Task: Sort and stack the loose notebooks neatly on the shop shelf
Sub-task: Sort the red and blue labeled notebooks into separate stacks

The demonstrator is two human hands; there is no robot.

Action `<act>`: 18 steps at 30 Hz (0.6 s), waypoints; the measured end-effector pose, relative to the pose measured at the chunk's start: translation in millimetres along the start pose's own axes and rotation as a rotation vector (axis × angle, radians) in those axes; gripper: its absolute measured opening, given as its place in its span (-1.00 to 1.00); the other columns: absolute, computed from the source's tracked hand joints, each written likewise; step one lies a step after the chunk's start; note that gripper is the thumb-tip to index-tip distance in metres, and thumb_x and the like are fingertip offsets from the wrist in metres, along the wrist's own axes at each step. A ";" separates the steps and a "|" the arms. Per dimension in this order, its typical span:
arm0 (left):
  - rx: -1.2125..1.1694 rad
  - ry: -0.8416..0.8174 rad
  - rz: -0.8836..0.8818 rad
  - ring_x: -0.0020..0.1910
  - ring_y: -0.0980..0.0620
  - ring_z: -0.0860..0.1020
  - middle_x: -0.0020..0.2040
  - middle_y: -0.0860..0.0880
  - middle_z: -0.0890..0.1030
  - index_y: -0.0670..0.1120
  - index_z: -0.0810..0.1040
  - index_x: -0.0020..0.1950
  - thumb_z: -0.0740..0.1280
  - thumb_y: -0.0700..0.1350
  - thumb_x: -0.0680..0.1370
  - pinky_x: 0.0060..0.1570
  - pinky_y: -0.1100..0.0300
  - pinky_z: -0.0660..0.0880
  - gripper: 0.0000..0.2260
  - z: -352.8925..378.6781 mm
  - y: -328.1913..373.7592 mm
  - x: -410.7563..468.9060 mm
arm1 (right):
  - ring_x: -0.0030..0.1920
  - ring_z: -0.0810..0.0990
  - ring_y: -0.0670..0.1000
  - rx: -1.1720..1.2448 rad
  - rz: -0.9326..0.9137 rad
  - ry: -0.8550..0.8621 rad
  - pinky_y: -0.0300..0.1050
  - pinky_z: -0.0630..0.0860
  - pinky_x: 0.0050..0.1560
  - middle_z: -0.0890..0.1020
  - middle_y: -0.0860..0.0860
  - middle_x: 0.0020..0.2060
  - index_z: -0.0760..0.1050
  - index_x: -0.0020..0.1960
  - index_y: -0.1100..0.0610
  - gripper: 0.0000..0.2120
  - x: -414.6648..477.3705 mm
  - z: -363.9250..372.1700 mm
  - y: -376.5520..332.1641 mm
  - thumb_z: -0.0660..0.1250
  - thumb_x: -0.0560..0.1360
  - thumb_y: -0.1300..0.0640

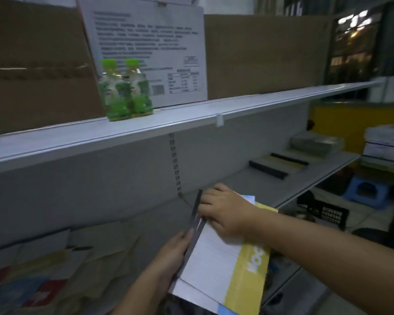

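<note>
A small stack of notebooks with white covers, a yellow band and dark spines sits at the front of the grey lower shelf. My left hand grips the stack along its dark spine edge on the left. My right hand lies on top at the far end, fingers curled over the spine corner. A blue-edged notebook pokes out beneath. More notebooks with dark spines lie flat further right on the same shelf. Pale notebooks lie at the left.
The upper shelf carries cardboard boxes, a white printed box and two green bottles. A wrapped pack sits at the lower shelf's right end. A black crate and blue stool stand on the floor.
</note>
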State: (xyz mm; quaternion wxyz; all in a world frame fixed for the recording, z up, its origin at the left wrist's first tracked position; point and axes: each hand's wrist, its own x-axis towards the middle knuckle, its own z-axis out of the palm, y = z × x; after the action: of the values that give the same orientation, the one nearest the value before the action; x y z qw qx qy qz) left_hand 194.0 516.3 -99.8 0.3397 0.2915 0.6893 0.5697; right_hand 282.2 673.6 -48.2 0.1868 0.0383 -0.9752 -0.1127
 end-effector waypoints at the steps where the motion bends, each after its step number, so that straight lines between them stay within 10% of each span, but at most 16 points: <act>1: -0.026 -0.044 0.022 -0.01 0.23 0.60 0.04 0.13 0.65 0.00 0.60 0.06 0.20 0.01 0.61 -0.08 0.37 0.49 -0.80 19.1 0.2 9.2 | -0.20 0.49 0.07 0.021 0.030 0.014 -0.08 0.25 -0.08 0.51 -0.01 -0.29 0.43 -0.22 0.05 -0.88 -16.8 0.5 14.3 0.13 0.36 0.09; 5: -0.083 -0.189 0.025 -0.05 0.05 0.64 0.03 -0.10 0.68 -0.05 0.57 0.13 0.40 -0.18 0.47 -0.11 0.24 0.54 -0.76 89.4 6.0 45.5 | 0.17 0.47 0.06 0.127 0.262 0.056 0.10 0.27 0.37 0.55 0.02 0.10 0.51 0.12 0.01 -0.74 -75.6 13.8 66.2 0.24 0.46 0.03; 9: -0.261 -0.038 -0.047 -0.06 -0.16 0.65 -0.04 -0.16 0.69 -0.12 0.53 0.16 0.31 -0.28 0.53 -0.12 0.06 0.56 -0.78 142.8 10.9 95.7 | 0.53 -0.21 -0.03 0.486 0.906 0.099 0.04 -0.12 0.52 -0.13 -0.08 0.54 -0.02 0.53 -0.07 -0.35 -120.3 21.7 113.6 0.20 0.55 -0.11; 11: -0.297 0.086 -0.018 -0.09 -0.12 0.63 -0.05 -0.14 0.66 -0.16 0.50 0.19 0.32 -0.28 0.52 -0.16 0.09 0.53 -0.76 163.3 17.3 124.8 | 0.53 -0.06 0.03 0.654 1.103 0.098 0.01 0.10 0.49 -0.14 -0.06 0.54 -0.13 0.55 -0.02 -0.23 -135.4 33.1 139.2 0.27 0.52 -0.09; 14: -0.337 0.105 0.036 -0.13 0.04 0.55 -0.08 0.00 0.59 -0.11 0.47 0.21 0.26 -0.26 0.56 -0.28 0.20 0.42 -0.77 195.0 30.5 171.2 | 0.23 0.50 0.01 0.955 1.260 0.178 -0.22 0.53 0.10 0.41 -0.01 0.34 0.12 0.47 0.04 -0.34 -144.1 47.6 177.9 0.35 0.47 0.09; 18: -0.401 -0.046 0.000 -0.09 0.00 0.57 -0.04 -0.05 0.61 -0.10 0.46 0.20 0.20 -0.28 0.58 -0.27 0.21 0.44 -0.78 243.7 40.5 229.8 | -0.20 0.61 -0.14 1.078 1.273 0.284 -0.37 0.49 -0.37 0.61 -0.12 -0.10 0.33 0.23 -0.15 -0.52 -153.3 47.8 233.5 0.31 0.48 0.31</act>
State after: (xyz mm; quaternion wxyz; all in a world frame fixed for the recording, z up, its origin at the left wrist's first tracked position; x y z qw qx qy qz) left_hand 252.0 848.0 -120.6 0.4067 0.2309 0.5539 0.6888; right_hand 398.9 928.2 -91.2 0.2917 -0.4208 -0.6983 0.5002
